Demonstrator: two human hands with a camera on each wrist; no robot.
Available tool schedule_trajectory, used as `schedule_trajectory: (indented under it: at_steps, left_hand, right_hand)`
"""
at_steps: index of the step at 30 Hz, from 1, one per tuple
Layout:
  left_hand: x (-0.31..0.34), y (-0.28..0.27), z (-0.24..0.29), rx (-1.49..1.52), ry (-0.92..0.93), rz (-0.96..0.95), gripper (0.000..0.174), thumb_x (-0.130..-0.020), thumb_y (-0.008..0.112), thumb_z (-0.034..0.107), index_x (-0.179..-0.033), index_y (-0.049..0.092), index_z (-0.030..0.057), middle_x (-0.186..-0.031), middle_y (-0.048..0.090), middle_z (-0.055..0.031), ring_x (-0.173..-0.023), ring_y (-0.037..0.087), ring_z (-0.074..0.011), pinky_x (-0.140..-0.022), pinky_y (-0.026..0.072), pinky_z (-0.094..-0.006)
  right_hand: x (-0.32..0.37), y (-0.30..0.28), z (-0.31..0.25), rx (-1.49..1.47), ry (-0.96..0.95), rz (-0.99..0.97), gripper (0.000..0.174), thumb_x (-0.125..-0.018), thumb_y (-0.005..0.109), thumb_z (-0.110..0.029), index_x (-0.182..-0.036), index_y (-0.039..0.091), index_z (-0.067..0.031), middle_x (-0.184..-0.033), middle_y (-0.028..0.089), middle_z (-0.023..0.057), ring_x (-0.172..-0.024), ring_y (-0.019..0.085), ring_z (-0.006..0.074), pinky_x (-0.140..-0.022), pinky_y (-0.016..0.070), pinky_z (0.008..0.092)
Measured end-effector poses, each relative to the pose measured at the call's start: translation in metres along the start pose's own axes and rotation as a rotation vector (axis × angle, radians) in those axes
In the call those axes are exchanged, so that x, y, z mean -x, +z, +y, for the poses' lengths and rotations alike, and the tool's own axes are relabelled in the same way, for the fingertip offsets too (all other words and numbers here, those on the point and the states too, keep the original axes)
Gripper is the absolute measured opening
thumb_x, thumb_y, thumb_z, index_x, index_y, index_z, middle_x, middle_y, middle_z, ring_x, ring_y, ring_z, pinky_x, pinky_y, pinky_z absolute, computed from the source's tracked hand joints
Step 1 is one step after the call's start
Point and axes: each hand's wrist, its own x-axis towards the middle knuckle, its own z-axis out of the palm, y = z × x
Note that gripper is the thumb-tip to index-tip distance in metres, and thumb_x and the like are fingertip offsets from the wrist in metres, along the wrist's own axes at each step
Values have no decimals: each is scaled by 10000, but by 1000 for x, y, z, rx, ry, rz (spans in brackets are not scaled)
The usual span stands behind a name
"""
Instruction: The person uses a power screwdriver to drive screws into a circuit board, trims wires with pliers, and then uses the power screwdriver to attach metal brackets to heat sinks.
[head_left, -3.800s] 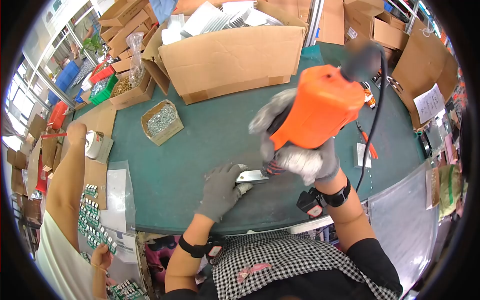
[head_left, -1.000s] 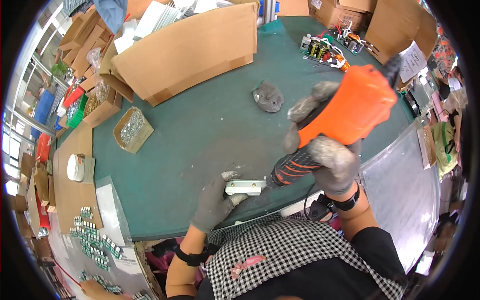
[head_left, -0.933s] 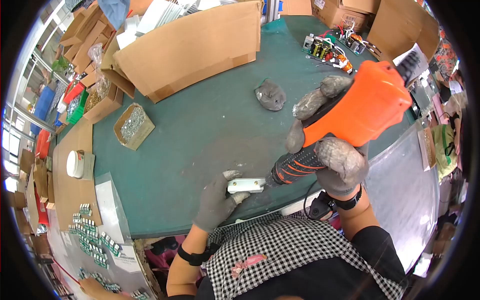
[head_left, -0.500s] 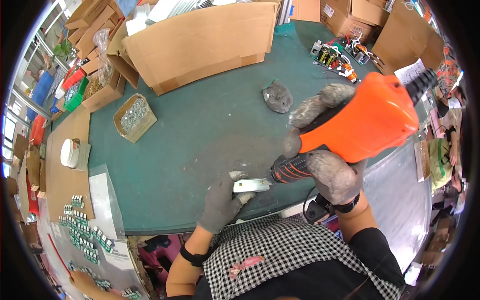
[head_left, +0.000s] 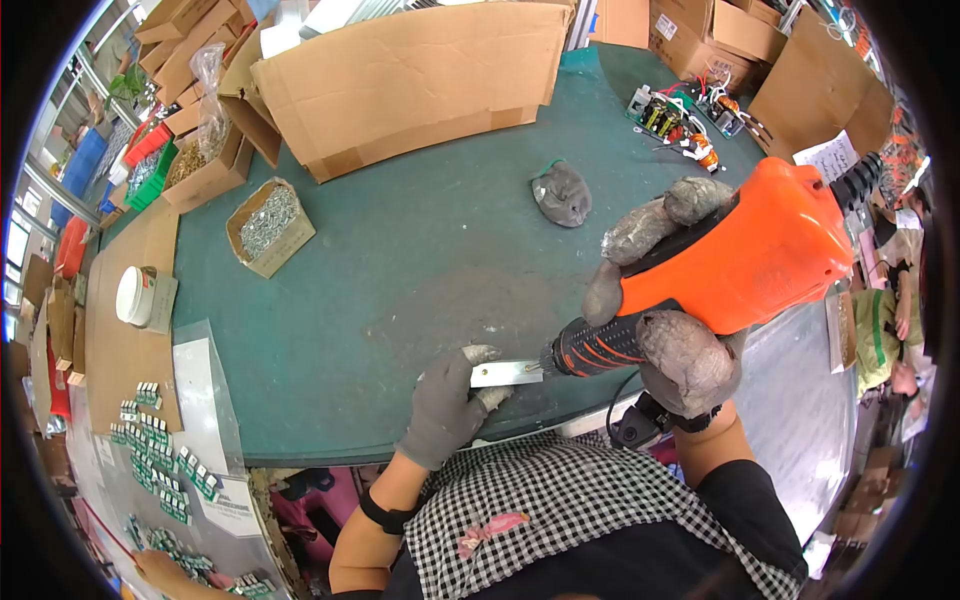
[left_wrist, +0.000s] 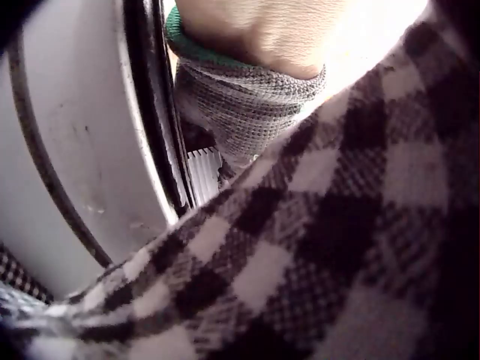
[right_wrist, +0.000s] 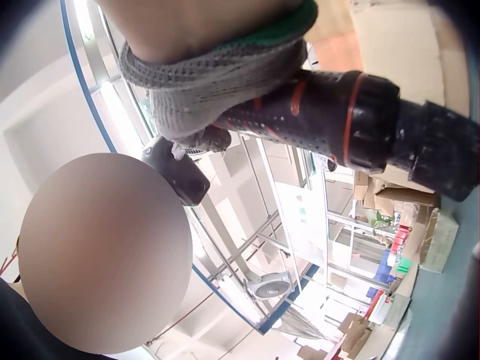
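In the head view the gloved left hand [head_left: 443, 408] pinches a small silvery metal piece [head_left: 506, 374] between thumb and fingers, low over the green table. The gloved right hand [head_left: 682, 350] grips an orange and black power tool [head_left: 745, 250], whose dark nose meets the right end of the metal piece. The right wrist view shows the glove [right_wrist: 217, 94] around the tool's black barrel [right_wrist: 322, 112]. In the left wrist view the glove cuff [left_wrist: 240, 105] and a finned metal part [left_wrist: 204, 169] show; checked cloth hides the fingers.
On the green table [head_left: 400, 240] are a box of small metal parts [head_left: 268, 225], a crumpled grey item [head_left: 562, 194] and circuit assemblies [head_left: 675, 120]. A large carton [head_left: 420, 85] stands behind. At left, a white tub [head_left: 137, 296], small green boards [head_left: 150, 440] and another person's hand [head_left: 160, 570].
Since about a second ago, the view has shifted slightly; the tool sits lower and further right in it. The left hand still holds the metal piece, which now shows a narrower face.
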Motion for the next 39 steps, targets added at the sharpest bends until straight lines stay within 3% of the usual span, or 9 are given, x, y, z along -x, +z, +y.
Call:
schedule_trajectory:
  at_steps: [5, 8, 11, 14, 23, 26, 29, 35, 39]
  left_hand:
    - [1, 1, -1, 11, 15, 11, 453, -734, 801, 213, -1113, 586, 86, -982, 661, -102, -880, 646, -290, -736, 518, -372]
    - [2, 1, -3, 11, 37, 14, 463, -730, 801, 218, -1118, 584, 87, -977, 656, -104, -875, 643, -295, -730, 516, -376]
    - [4, 4, -4, -69, 113, 58, 472, -734, 796, 226, -1130, 580, 87, -976, 650, -107, -869, 639, -303, -727, 514, -386]
    - [7, 3, -5, -102, 100, 56, 477, -744, 785, 243, -1144, 576, 90, -978, 646, -105, -878, 636, -309, -731, 512, -397]
    - [2, -4, 9, -17, 71, 34, 549, -731, 801, 312, -1175, 566, 90, -1024, 633, -119, -956, 600, -351, -793, 500, -419]
    - [-7, -16, 28, 2, 145, 111, 472, -734, 780, 286, -1139, 617, 106, -986, 648, -69, -978, 607, -301, -874, 473, -437]
    - [-12, -28, 28, -228, 336, 42, 297, -750, 756, 265, -986, 685, 99, -912, 647, -43, -916, 601, -270, -921, 443, -437]
    - [-5, -49, -2, -411, 127, 309, 157, -752, 743, 224, -844, 698, 105, -788, 619, -45, -849, 563, -281, -886, 417, -418]
    - [-1, -53, -13, -492, -40, 222, 240, -788, 715, 288, -932, 700, 96, -885, 645, -55, -927, 566, -295, -913, 401, -423]
  right_hand:
    - [0, 4, 1, 55, 23, 59, 637, -644, 719, -134, -1222, 462, -57, -967, 617, 144, -719, 634, 249, -619, 565, 363]
    - [0, 6, 14, -547, 211, 28, 573, -698, 740, -163, -1186, 464, -44, -948, 616, 163, -715, 632, 256, -623, 565, 373]
    - [1, -2, 9, -343, 116, -273, 437, -799, 736, -157, -1118, 463, -33, -908, 610, 184, -728, 631, 270, -636, 566, 385]
    - [4, 0, 0, -92, -10, -372, 440, -791, 728, -111, -1134, 460, -43, -922, 613, 170, -733, 634, 263, -638, 564, 373]
    - [5, 17, -11, -30, -47, -74, 579, -706, 680, -118, -1230, 449, -38, -997, 625, 170, -702, 637, 230, -603, 546, 338]
    - [5, 14, -20, -25, -14, 27, 646, -677, 670, -142, -1266, 438, -13, -1034, 626, 194, -680, 635, 241, -588, 543, 330]
    - [6, 17, -21, 4, -11, 100, 661, -666, 655, -143, -1275, 438, -6, -1041, 627, 198, -677, 635, 243, -587, 544, 330]
    - [1, 30, -12, -59, -11, 56, 659, -655, 626, -124, -1279, 436, -30, -1035, 625, 189, -707, 643, 255, -629, 554, 331]
    - [-2, 35, 0, -112, 5, -51, 652, -663, 615, -89, -1286, 427, -53, -1047, 622, 169, -741, 643, 242, -695, 551, 338]
